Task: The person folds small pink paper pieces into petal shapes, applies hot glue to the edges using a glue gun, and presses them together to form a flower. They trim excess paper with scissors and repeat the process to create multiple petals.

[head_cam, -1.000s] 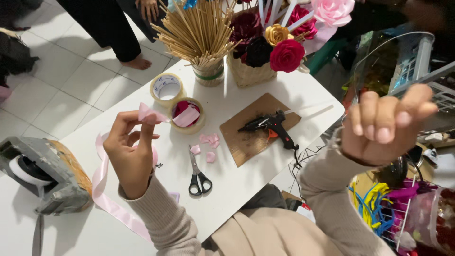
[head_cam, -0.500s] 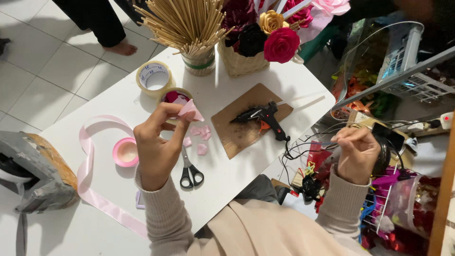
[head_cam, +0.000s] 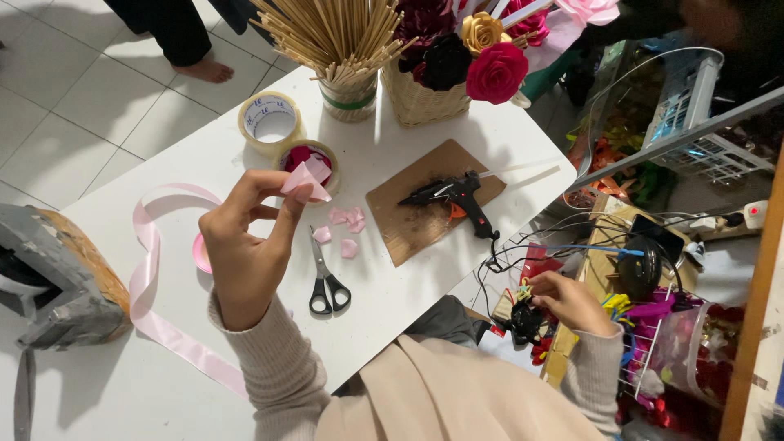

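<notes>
**Pink ribbon petal pinched above a crowded craft table**

At the far left lies a grey bag (head_cam: 57,273), partly on the white table (head_cam: 392,310). Beside it one long pink ribbon (head_cam: 151,286) loops across the tabletop and runs under the left hand (head_cam: 245,245), which is raised over the table. Its thumb and fingers are closed on a small folded pink ribbon piece (head_cam: 306,181), held just in front of two tape rolls: one cream roll (head_cam: 269,122) and one roll with dark red scraps inside (head_cam: 314,157). One pair of black-handled scissors (head_cam: 327,278) lies just right of the wrist, with about four loose pink petals (head_cam: 347,224) near the blades.

Behind stand one cup of wooden sticks (head_cam: 343,49) and one woven basket of ribbon roses (head_cam: 457,61). One black glue gun (head_cam: 453,196) rests on a brown cardboard square (head_cam: 408,229).

Off the table's right edge, the right hand (head_cam: 572,302) reaches low among tangled black cables and coloured clutter; its fingers are curled, but whether they grip anything cannot be told.
</notes>
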